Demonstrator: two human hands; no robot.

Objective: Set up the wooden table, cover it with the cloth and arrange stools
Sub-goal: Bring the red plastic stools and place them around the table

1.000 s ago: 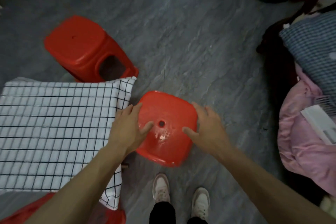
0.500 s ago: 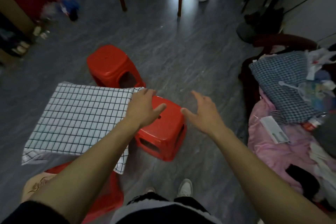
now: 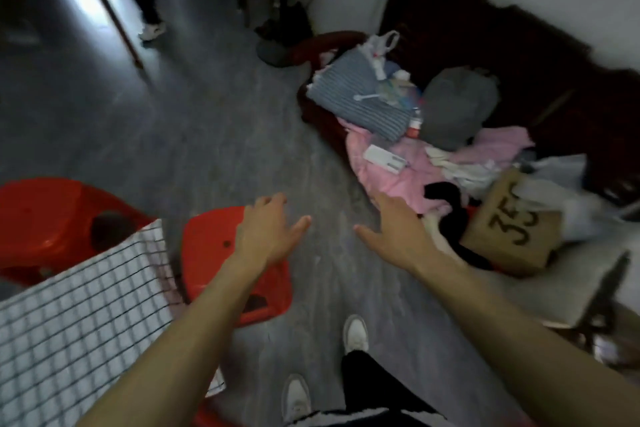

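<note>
Hovering with spread, empty fingers: left hand above the red stool, right hand over the floor.

I see two stools of glossy, smooth red plastic. The table cloth is matt woven fabric, white with a black grid. The floor is smooth grey stone-look with a dull sheen. A box is matt brown cardboard; pink cloth looks soft.
</note>
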